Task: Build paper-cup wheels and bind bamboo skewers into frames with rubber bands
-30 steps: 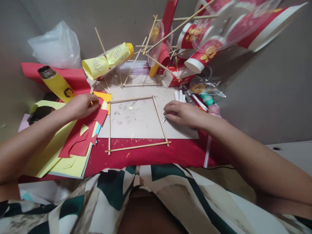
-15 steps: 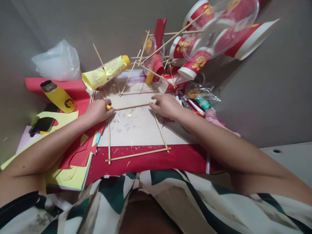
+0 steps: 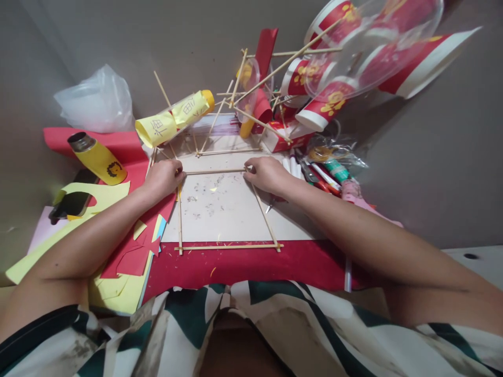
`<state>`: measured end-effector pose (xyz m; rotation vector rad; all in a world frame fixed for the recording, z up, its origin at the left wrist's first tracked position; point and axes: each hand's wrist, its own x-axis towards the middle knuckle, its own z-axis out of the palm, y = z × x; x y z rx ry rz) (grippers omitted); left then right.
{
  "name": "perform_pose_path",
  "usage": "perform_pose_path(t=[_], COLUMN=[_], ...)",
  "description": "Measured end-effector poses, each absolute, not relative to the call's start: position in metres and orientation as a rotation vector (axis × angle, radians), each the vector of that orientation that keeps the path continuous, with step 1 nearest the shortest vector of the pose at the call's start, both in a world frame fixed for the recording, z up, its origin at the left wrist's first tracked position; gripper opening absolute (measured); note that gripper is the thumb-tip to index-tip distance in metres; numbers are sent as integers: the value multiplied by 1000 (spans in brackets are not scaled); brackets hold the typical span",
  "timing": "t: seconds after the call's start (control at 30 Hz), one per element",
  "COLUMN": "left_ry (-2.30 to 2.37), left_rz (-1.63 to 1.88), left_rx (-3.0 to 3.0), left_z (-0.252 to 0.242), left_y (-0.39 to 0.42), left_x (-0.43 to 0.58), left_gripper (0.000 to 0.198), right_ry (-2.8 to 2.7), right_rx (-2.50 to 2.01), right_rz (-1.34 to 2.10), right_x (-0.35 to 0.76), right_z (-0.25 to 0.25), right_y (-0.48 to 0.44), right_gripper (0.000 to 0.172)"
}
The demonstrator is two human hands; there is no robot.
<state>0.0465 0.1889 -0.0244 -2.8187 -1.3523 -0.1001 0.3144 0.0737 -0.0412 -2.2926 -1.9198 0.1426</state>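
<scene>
A four-sided frame of thin wooden sticks (image 3: 230, 246) is held over the white board, its near stick over the red cloth. My left hand (image 3: 163, 176) is closed on the frame's far left corner. My right hand (image 3: 267, 175) pinches the far right corner, thumb and fingers around the joint. Between them runs the far stick (image 3: 215, 172), roughly level. Behind it stands a larger stick structure (image 3: 228, 152) carrying red-and-white paper cups (image 3: 320, 107) and a yellow paper roll (image 3: 157, 129) with writing.
At left lie a yellow bottle (image 3: 100, 159), red paper (image 3: 129, 256), yellow sheets (image 3: 113, 293) and a white plastic bag (image 3: 94, 99). Pens and scissors (image 3: 314, 175) sit at right, beside a clear bag (image 3: 334, 149). The white board (image 3: 220, 220) carries small scraps; a grey wall rises behind.
The near end of the stick frame has swung level with the cloth's edge. Both hands keep hold of the far corners, my left fingers drawn in closer. The view has shifted slightly.
</scene>
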Motion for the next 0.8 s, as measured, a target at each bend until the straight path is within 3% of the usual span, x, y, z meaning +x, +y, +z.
perform_pose_path(t=[0.43,0.63,0.8], left_ry=[-1465,-1467,-1505], left_rz=[-380,-523,-505], left_rx=[-2887,-2860,-2814], left_z=[-34,-30,-17], left_y=[195,191,181], left_x=[41,38,39], left_gripper=[37,40,36], right_ry=[-1846,-1750,-1716], right_rx=[-2341,-2325,-2276], right_rz=[78,45,17], right_x=[316,328,341], right_z=[-46,-35,-18], right_y=[87,78,53], right_gripper=[36,49,44])
